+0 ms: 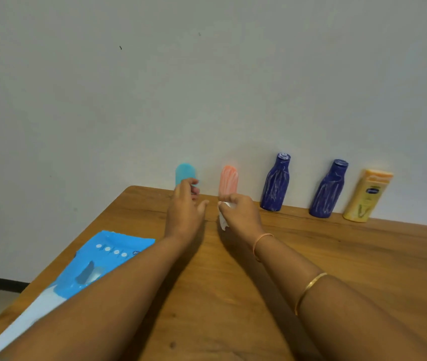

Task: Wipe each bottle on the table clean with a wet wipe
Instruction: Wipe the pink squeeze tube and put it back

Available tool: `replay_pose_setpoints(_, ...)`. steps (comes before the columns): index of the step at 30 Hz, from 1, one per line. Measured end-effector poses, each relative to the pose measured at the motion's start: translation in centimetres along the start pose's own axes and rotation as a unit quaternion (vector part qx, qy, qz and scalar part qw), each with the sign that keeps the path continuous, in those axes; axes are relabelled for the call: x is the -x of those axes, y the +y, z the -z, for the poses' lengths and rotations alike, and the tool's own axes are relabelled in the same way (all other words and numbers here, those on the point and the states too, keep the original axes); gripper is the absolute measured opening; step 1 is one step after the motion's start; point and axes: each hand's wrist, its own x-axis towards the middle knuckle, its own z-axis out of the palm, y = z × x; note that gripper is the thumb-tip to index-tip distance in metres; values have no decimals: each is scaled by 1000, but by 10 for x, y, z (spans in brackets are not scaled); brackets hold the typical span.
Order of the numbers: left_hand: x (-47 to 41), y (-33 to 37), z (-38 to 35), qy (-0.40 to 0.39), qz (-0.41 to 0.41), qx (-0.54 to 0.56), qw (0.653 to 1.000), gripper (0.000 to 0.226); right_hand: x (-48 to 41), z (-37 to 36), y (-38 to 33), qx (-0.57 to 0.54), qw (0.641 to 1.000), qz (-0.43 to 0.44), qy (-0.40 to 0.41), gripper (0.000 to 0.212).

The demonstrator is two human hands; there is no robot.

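Observation:
Several bottles stand in a row against the wall at the table's far edge: a light blue bottle [185, 171], a pink bottle [229, 178] with white streaks, two dark blue bottles [275, 186] [328, 190] with white streaks, and a yellow lotion bottle [366, 196]. My left hand [185, 209] is right in front of the light blue bottle, hiding its lower part; the fingers curl at it and the thumb is spread apart to the right. My right hand [241, 213] is in front of the pink bottle's base, closed on a crumpled white wet wipe [223, 220].
A blue wet wipe pack [103, 259] lies at the left of the wooden table [337, 256], partly under my left forearm. The table's left edge runs diagonally, with floor beyond it. A plain wall stands directly behind the bottles.

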Motion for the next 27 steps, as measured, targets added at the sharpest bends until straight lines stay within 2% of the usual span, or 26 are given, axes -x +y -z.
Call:
replay_pose_setpoints(4, 2, 13, -26, -70, 47, -19, 996, 50, 6, 28, 8, 4, 1000, 1, 28, 33)
replay_pose_setpoints(11, -23, 5, -73, -82, 118, -88, 986, 64, -9, 52, 26, 11, 998, -8, 58, 31)
replay_pose_setpoints(19, -38, -11, -107, -38, 147, -145, 978, 59, -26, 54, 50, 7, 998, -11, 54, 29)
replay_pose_setpoints(23, -40, -12, -109, -13, 150, -144, 978, 55, -25, 53, 54, 3, 998, -6, 55, 28)
replay_pose_setpoints(27, -32, -14, -104, -22, 137, -114, 984, 52, -18, 52, 52, -14, 998, -16, 61, 27)
